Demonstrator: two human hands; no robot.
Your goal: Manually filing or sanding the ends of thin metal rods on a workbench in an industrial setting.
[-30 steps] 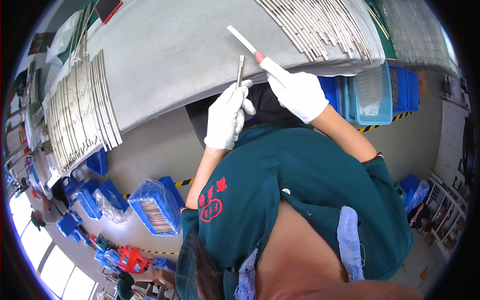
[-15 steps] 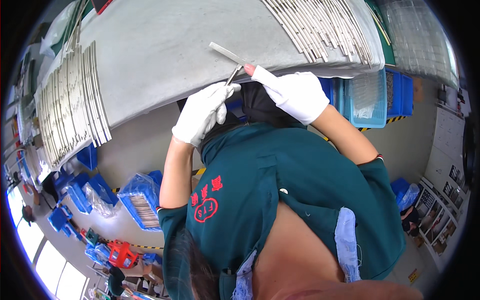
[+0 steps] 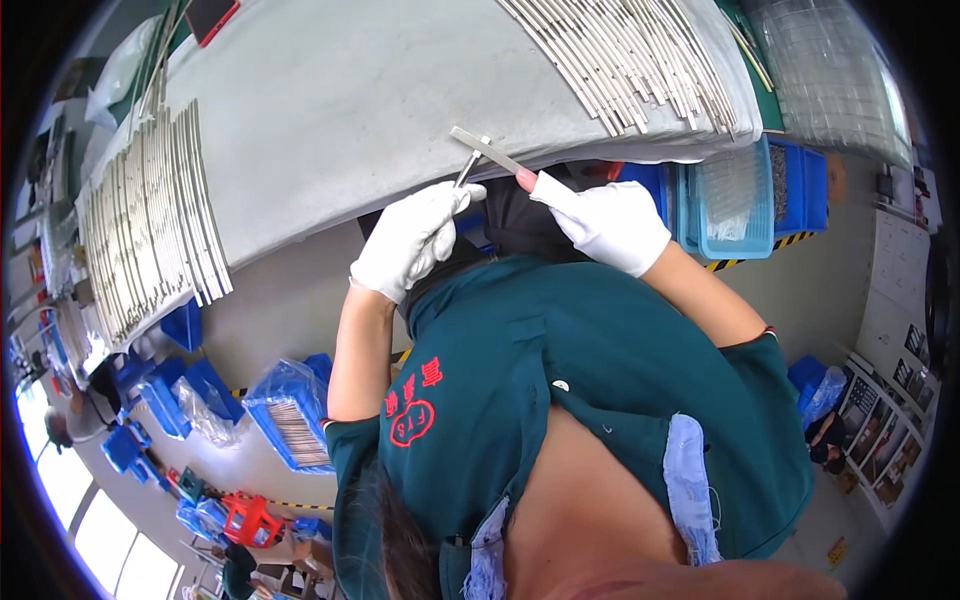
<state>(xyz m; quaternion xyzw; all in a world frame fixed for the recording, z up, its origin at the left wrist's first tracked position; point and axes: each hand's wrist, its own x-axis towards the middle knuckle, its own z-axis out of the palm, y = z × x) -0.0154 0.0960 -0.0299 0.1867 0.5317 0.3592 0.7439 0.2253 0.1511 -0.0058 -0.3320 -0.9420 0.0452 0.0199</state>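
In a white glove, my left hand (image 3: 410, 240) is closed around a thin metal rod (image 3: 466, 170), whose tip sticks out past the fingers. My right hand (image 3: 612, 225), gloved too but with a bare fingertip showing, grips a flat grey file (image 3: 482, 146) by its near end. Pointing up and to the left, the file crosses the rod near its tip and seems to touch it. Both hands are just off the near edge of the grey-covered table (image 3: 340, 110). The rest of the rod is hidden by my left hand.
Rows of metal rods lie on the table at the left (image 3: 155, 220) and at the far right (image 3: 630, 65). A red-edged dark device (image 3: 210, 18) is at the far left. Beside the table stand a light-blue basket (image 3: 735, 240) and a blue bin (image 3: 800, 190); a plastic-lined crate (image 3: 290, 410) sits lower left.
My right hand and the file have shifted right and toward me, so the file now crosses the rod nearer its far end. My left hand still holds the rod. The whole view has shifted slightly.
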